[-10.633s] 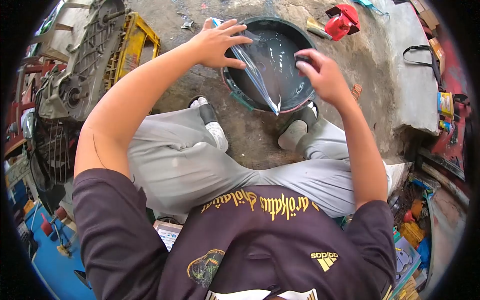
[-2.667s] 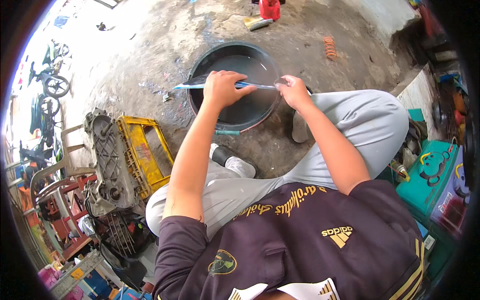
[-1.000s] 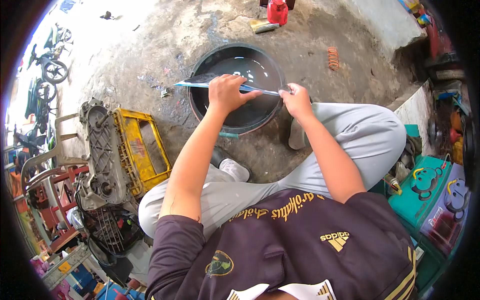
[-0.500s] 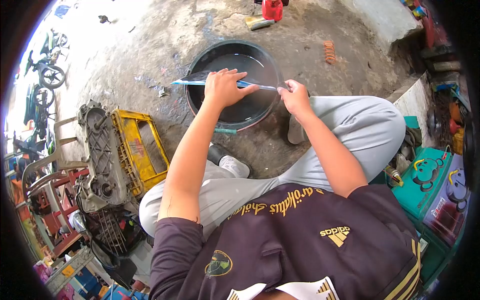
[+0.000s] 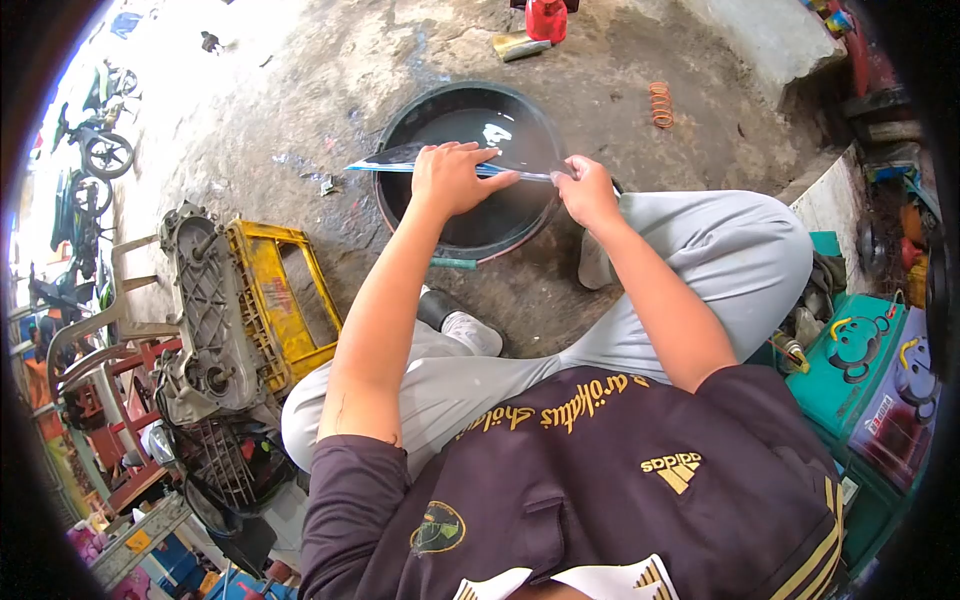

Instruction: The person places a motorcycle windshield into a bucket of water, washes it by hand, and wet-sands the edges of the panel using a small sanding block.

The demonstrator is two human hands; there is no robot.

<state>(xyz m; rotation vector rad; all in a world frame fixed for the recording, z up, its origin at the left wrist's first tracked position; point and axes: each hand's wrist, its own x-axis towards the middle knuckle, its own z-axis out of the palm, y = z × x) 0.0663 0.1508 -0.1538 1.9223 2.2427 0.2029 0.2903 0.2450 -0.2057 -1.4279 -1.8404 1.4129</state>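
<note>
A long, thin panel with a blue and white edge lies across a round black basin of dark liquid. My left hand rests on the middle of the panel, its fingers over the far side and its thumb pointing right. At the panel's right end, my right hand pinches the tip between thumb and fingers, by the basin's right rim. The panel's pointed left end sticks out past the basin's left rim.
An orange spring and a red bottle are on the concrete floor beyond. To the left are a metal engine casing and a yellow crate. A green case sits at the right.
The view has shifted very slightly. The bright reflection on the liquid has changed shape, while both hands stay on the panel in almost the same places.
</note>
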